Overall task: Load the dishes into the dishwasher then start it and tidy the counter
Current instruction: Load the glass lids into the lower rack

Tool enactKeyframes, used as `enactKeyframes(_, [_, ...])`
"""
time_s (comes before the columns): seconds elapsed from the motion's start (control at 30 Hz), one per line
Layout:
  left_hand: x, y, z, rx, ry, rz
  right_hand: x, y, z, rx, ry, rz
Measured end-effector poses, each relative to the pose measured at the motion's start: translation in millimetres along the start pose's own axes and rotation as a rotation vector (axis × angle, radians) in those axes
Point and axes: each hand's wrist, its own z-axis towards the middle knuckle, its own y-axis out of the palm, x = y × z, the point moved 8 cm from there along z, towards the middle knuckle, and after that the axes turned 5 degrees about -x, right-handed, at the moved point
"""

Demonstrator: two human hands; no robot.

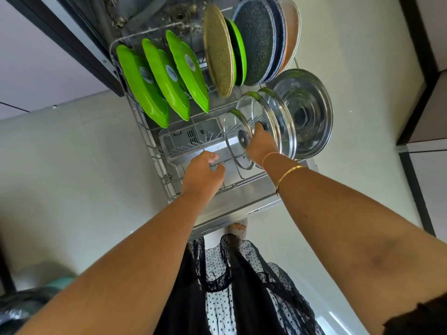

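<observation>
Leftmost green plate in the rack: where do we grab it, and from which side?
Pinch the leftmost green plate by its upper rim, coming from above. It stands on edge, tilted, in the rack, with the next plate close beside it, so the rim is the clearest hold.

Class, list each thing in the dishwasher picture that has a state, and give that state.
Dishwasher door: open.
Rack: pulled out, part loaded.
Green plates: upright on edge.
Small lid: upright, held.
Right hand: grips small lid.
Left hand: curled at rack; grip unclear.
</observation>
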Motion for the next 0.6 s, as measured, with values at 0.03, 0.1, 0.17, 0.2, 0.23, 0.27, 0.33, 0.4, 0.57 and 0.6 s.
enactKeyframes(0.03, [4.0, -3.2, -4.2, 0.008, 0.003, 0.005, -6.5, -4.4, -5.4, 0.032, -0.027, 0.008])
enactKeyframes(0.1, [12.7, -13.2, -13.9, 0.035, 0.004, 0.016, -22.9, -14.1, -20.0, 0.077, -0.104, 0.026])
enactKeyframes(0.17, [22.6, -26.1, -23.8, 0.069, -0.005, 0.037, -42.7, -24.1, -36.9, 0.099, -0.195, 0.051])
enactKeyframes(0.2, [29.5, -36.4, -30.8, 0.093, -0.01, 0.041, -56.1, -32.2, -47.8, 0.113, -0.25, 0.06])
enactKeyframes(0.23, [35.9, -46.3, -38.2, 0.116, -0.017, 0.043, -68.1, -38.9, -58.9, 0.125, -0.298, 0.066])
enactKeyframes(0.27, [44.6, -60.1, -47.1, 0.145, -0.02, 0.039, -83.8, -48.8, -72.2, 0.143, -0.35, 0.076])
enactKeyframes(0.33, [65.7, -86.8, -65.3, 0.2, -0.009, 0.042, -113.8, -66.7, -98.1, 0.171, -0.434, 0.105])
enactKeyframes(0.4, [92.6, -122.2, -90.3, 0.285, 0.028, 0.054, -150.9, -88.7, -133.0, 0.212, -0.563, 0.112])
enactKeyframes(0.57, [140.8, -206.0, -155.3, 0.5, 0.084, 0.03, -237.3, -136.4, -225.2, 0.281, -0.846, 0.018])
enactKeyframes(0.6, [148.1, -223.0, -170.8, 0.546, 0.098, 0.028, -252.5, -144.0, -245.2, 0.284, -0.888, -0.015])
